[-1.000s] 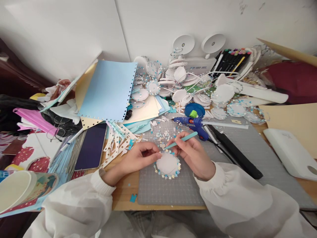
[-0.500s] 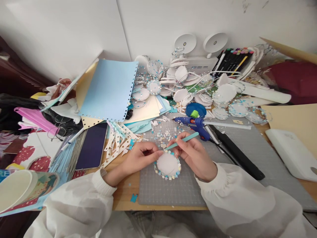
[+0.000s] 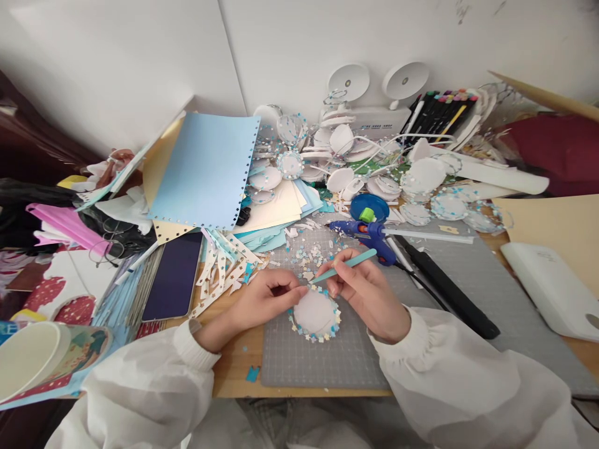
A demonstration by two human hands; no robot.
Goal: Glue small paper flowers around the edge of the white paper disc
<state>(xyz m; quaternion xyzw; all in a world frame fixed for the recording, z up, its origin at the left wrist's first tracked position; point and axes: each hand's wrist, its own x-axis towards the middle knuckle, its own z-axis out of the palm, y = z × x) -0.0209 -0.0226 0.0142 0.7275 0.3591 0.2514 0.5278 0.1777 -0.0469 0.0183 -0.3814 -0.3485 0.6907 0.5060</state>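
Note:
My right hand [image 3: 362, 290] is closed on light teal tweezers [image 3: 349, 264], whose tip points left to the far rim of a round white disc [image 3: 314, 310]. Blue, cream and white paper stars ring the disc's edge. My left hand [image 3: 271, 296] pinches at the disc's upper left rim, thumb and forefinger together near the tweezers' tip. Whether a small star sits between those fingers is too small to tell. Beneath lies a grey cutting mat [image 3: 322, 368]. Loose paper stars [image 3: 309, 252] are scattered just beyond my hands.
A blue glue gun [image 3: 365, 234] lies beyond my right hand, near a black rod-shaped tool [image 3: 449, 287]. To the left are a phone [image 3: 172, 277], punched paper strips [image 3: 224, 265] and a paper cup [image 3: 35, 362]. White discs [image 3: 340, 140] crowd the back.
The disc has shifted very slightly left. Both hands and the tweezers stay almost where they were.

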